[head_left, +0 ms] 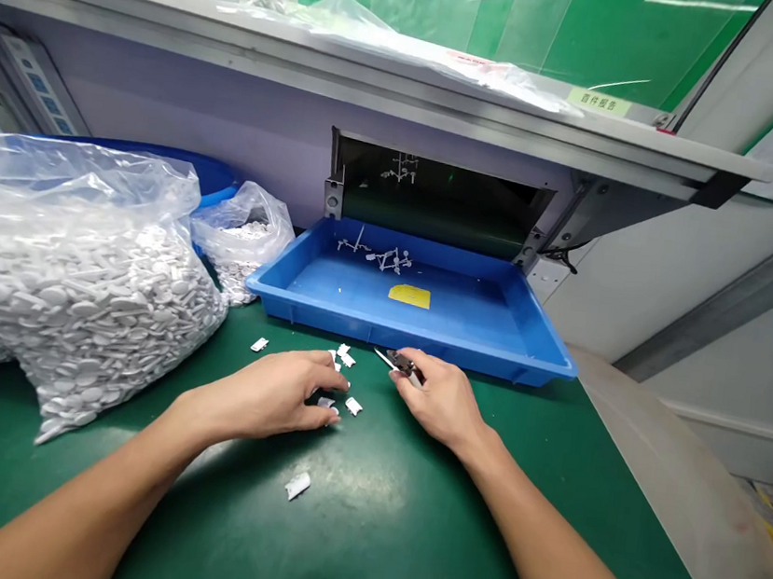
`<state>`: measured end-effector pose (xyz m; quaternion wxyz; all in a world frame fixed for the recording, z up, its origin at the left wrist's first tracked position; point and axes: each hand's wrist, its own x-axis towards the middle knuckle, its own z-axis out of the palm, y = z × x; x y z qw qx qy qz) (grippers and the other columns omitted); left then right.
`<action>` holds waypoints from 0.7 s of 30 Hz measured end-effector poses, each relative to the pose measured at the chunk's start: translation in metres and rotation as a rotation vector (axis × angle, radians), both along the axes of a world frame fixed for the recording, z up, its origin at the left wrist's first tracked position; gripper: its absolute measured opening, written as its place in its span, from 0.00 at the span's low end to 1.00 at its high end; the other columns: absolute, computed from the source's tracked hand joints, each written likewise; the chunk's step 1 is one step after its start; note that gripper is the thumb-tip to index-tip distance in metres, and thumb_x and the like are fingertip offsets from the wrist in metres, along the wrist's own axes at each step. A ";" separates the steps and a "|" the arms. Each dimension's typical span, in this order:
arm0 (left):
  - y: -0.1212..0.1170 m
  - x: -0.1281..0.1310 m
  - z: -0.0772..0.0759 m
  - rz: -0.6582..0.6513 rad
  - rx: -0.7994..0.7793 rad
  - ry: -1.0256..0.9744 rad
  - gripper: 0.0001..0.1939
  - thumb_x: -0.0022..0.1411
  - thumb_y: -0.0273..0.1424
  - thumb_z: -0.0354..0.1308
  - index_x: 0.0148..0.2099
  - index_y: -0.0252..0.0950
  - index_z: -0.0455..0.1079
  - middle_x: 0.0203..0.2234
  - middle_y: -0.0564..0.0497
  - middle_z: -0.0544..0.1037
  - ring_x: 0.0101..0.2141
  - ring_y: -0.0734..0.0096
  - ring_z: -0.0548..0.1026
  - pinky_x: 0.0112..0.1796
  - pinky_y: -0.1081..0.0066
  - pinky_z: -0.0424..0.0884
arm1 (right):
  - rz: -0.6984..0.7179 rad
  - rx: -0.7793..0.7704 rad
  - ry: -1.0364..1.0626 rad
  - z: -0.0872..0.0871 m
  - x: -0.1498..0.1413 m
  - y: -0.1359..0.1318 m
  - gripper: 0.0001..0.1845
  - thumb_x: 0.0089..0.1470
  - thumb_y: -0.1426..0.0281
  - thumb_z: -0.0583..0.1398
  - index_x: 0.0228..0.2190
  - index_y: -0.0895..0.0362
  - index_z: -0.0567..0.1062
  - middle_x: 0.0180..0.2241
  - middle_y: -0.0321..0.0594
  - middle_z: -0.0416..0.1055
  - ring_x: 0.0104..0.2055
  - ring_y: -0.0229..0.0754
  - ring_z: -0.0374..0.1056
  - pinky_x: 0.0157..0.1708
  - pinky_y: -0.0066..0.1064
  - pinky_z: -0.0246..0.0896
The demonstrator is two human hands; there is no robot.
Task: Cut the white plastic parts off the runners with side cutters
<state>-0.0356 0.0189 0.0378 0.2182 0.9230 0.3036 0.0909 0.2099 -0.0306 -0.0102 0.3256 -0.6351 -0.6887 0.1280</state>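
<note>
My left hand [289,395] lies on the green table mat with its fingers curled down over small white plastic pieces [352,406]. My right hand [440,398] is closed on a small cutting tool [397,362] whose thin metal tip points left toward the pieces. More white pieces [345,356] lie between the two hands, one [259,344] to the left and one [298,485] nearer to me. A shallow blue tray [535,341] sits just beyond my hands, holding white plastic sprues [380,256] and a yellow slip [409,295].
A large clear bag of white plastic parts [76,289] fills the left of the table, with a smaller bag [241,239] behind it. A dark machine chute [440,197] opens above the tray. A shelf with plastic bags [402,47] runs overhead. The table's edge falls away at right.
</note>
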 end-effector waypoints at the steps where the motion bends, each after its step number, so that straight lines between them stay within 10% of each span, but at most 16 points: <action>1: 0.001 0.002 0.000 0.023 0.008 -0.041 0.14 0.60 0.39 0.58 0.46 0.42 0.77 0.35 0.50 0.76 0.32 0.66 0.74 0.31 0.74 0.66 | -0.005 -0.012 0.011 -0.001 -0.001 0.001 0.11 0.55 0.63 0.58 0.38 0.52 0.77 0.30 0.36 0.73 0.32 0.40 0.66 0.35 0.30 0.58; 10: -0.011 0.023 -0.013 0.158 -0.332 -0.421 0.14 0.60 0.35 0.57 0.47 0.38 0.76 0.34 0.50 0.79 0.32 0.68 0.76 0.33 0.74 0.70 | 0.370 -0.335 1.024 0.013 0.007 -0.015 0.17 0.50 0.57 0.59 0.36 0.57 0.72 0.27 0.40 0.69 0.25 0.37 0.59 0.28 0.30 0.57; 15: -0.023 0.036 -0.020 0.164 -0.645 -0.542 0.14 0.60 0.37 0.57 0.42 0.34 0.76 0.27 0.50 0.76 0.25 0.72 0.72 0.25 0.76 0.70 | 0.437 -0.342 0.960 0.017 -0.001 -0.022 0.17 0.45 0.57 0.61 0.34 0.56 0.72 0.27 0.41 0.69 0.30 0.41 0.63 0.31 0.33 0.60; 21: -0.024 0.036 -0.016 0.159 -0.522 -0.578 0.13 0.62 0.36 0.57 0.41 0.33 0.77 0.29 0.49 0.77 0.26 0.72 0.72 0.27 0.75 0.70 | 0.537 -0.321 0.844 0.024 -0.001 -0.025 0.17 0.47 0.60 0.62 0.37 0.56 0.74 0.29 0.40 0.71 0.32 0.42 0.65 0.33 0.33 0.61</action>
